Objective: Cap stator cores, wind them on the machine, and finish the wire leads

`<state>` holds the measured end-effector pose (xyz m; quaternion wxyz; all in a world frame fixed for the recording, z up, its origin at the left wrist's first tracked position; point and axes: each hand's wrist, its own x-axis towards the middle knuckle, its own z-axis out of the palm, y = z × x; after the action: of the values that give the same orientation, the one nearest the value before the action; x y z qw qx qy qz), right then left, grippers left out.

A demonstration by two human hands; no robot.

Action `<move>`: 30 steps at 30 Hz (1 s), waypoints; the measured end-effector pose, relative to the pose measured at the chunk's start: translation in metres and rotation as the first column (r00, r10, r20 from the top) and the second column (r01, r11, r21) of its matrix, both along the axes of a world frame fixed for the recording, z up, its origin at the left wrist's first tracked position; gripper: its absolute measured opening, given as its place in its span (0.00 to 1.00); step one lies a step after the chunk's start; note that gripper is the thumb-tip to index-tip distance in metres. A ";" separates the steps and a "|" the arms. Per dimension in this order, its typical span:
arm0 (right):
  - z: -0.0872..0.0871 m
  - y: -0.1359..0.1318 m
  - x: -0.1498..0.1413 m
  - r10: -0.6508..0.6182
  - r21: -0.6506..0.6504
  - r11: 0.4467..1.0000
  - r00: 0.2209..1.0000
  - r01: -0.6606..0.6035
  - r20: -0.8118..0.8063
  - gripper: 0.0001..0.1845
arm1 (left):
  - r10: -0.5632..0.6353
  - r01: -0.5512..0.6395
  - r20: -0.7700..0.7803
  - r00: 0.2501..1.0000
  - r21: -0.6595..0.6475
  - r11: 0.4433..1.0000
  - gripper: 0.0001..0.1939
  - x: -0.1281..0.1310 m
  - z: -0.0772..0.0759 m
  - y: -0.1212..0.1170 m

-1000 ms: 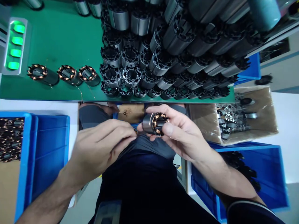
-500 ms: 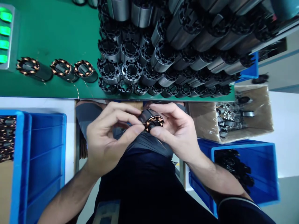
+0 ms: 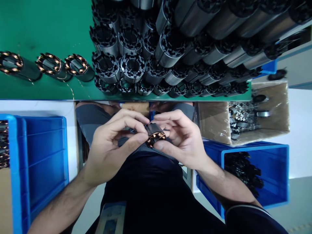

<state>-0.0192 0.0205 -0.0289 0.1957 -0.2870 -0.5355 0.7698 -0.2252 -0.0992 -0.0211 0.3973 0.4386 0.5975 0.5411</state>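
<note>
Copper-wound stator (image 3: 155,134) — between both hands

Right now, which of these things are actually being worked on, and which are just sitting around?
In hand:
- wound stator, held between left hand and right hand

Lying about:
- three wound stators on green mat
- stack of unwound cores
- cardboard box
- blue bins

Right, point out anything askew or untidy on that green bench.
Thin copper wire tails trail loose from the three wound stators over the green mat. The unwound cores are heaped, many tilted. Left hand and right hand hold one wound stator.
</note>
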 end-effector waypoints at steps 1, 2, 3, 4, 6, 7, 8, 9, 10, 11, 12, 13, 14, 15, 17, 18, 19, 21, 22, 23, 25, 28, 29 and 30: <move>-0.001 0.000 0.001 0.002 -0.022 1.000 1.000 -0.003 -0.028 0.37 | -0.007 0.007 0.033 0.999 -0.029 1.000 0.07 0.001 -0.006 -0.002; -0.001 0.001 0.003 0.000 -0.042 0.999 0.998 -0.003 -0.059 0.36 | 0.002 0.002 0.065 0.998 -0.060 0.998 0.08 0.002 -0.014 -0.004; -0.002 0.001 0.004 -0.005 -0.056 0.998 0.997 0.001 -0.077 0.35 | 0.028 -0.020 0.088 0.996 -0.089 0.996 0.11 0.002 -0.022 -0.006; -0.002 0.002 0.006 -0.019 -0.062 0.998 0.997 0.014 -0.080 0.35 | 0.070 -0.060 0.091 0.993 -0.109 0.992 0.13 0.001 -0.029 -0.009; -0.001 0.003 0.007 -0.053 -0.050 0.997 0.998 0.051 -0.045 0.38 | 0.157 -0.155 0.022 0.987 -0.085 0.984 0.11 0.000 -0.035 -0.015; 0.000 0.003 0.007 -0.063 -0.039 0.997 0.998 0.062 -0.010 0.41 | 0.179 -0.180 -0.041 0.983 -0.029 0.983 0.14 -0.001 -0.033 -0.017; 0.001 0.002 0.005 -0.069 -0.029 0.997 0.997 0.070 0.023 0.43 | 0.183 -0.179 -0.117 0.976 0.047 0.983 0.21 -0.001 -0.028 -0.018; 0.001 0.001 0.004 -0.065 -0.023 0.998 0.997 0.066 0.040 0.44 | 0.170 -0.148 -0.207 0.964 0.119 0.982 0.29 -0.001 -0.020 -0.018; 0.002 -0.001 0.002 -0.052 -0.024 0.998 0.998 0.053 0.040 0.44 | 0.149 -0.101 -0.299 0.942 0.171 0.980 0.34 -0.001 -0.012 -0.018; 0.002 -0.002 0.000 -0.032 -0.032 0.999 0.999 0.033 0.028 0.44 | 0.125 -0.053 -0.383 0.915 0.193 0.980 0.35 -0.001 -0.004 -0.018; 0.003 -0.004 -0.002 -0.011 -0.039 0.999 1.000 0.011 0.005 0.44 | 0.100 -0.014 -0.451 0.887 0.191 0.981 0.31 0.000 0.003 -0.017; 0.003 -0.004 -0.003 0.011 -0.039 0.999 1.000 -0.012 -0.020 0.44 | 0.081 0.008 -0.499 0.863 0.173 0.985 0.26 0.000 0.008 -0.017; 0.003 -0.005 -0.004 0.031 -0.027 0.999 0.999 -0.031 -0.033 0.43 | 0.070 0.016 -0.529 0.846 0.157 0.988 0.22 0.001 0.012 -0.016; 0.003 -0.004 -0.004 0.045 0.006 0.999 0.998 -0.044 -0.038 0.42 | 0.066 0.018 -0.547 0.835 0.147 0.989 0.21 0.002 0.013 -0.017; 0.003 -0.002 -0.003 0.043 0.127 0.991 0.998 -0.038 -0.036 0.33 | 0.075 0.010 -0.568 0.819 0.145 0.989 0.22 0.003 0.011 -0.019; 0.003 -0.001 -0.002 0.032 0.194 0.981 0.999 -0.024 -0.037 0.26 | 0.083 0.004 -0.579 0.811 0.148 0.989 0.23 0.005 0.009 -0.020; 0.004 0.000 -0.001 0.017 0.247 0.969 0.999 -0.005 -0.043 0.20 | 0.088 0.003 -0.591 0.802 0.151 0.989 0.24 0.006 0.007 -0.020; 0.005 0.000 0.002 -0.010 0.291 0.956 0.998 0.027 -0.058 0.12 | 0.081 0.017 -0.610 0.788 0.153 0.988 0.24 0.010 0.004 -0.022; 0.005 0.000 0.003 -0.018 0.289 0.957 0.998 0.035 -0.061 0.12 | 0.079 0.020 -0.613 0.786 0.153 0.988 0.24 0.012 0.004 -0.022; 0.006 0.000 0.004 -0.021 0.282 0.959 0.998 0.039 -0.067 0.12 | 0.075 0.026 -0.612 0.787 0.155 0.988 0.24 0.013 0.004 -0.022; 0.006 0.000 0.005 -0.018 0.270 0.962 0.997 0.037 -0.075 0.11 | 0.060 0.032 -0.591 0.804 0.144 0.989 0.23 0.013 0.005 -0.023; 0.002 0.004 0.006 -0.025 0.279 0.959 0.996 0.049 -0.087 0.06 | 0.007 0.081 -0.585 0.811 0.124 0.989 0.21 0.009 0.008 -0.028; 0.000 0.006 0.006 -0.058 0.289 0.954 0.993 0.085 -0.101 0.05 | -0.012 0.104 -0.601 0.800 0.119 0.987 0.21 0.006 0.009 -0.030; -0.003 0.008 0.006 -0.121 0.304 0.940 0.985 0.153 -0.123 0.05 | -0.023 0.107 -0.608 0.794 0.103 0.989 0.20 0.003 0.010 -0.033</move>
<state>-0.0133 0.0285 -0.0318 0.3190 -0.2492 -0.6183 0.6737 -0.2224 -0.1317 -0.0110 0.1742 0.6340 0.6403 0.3972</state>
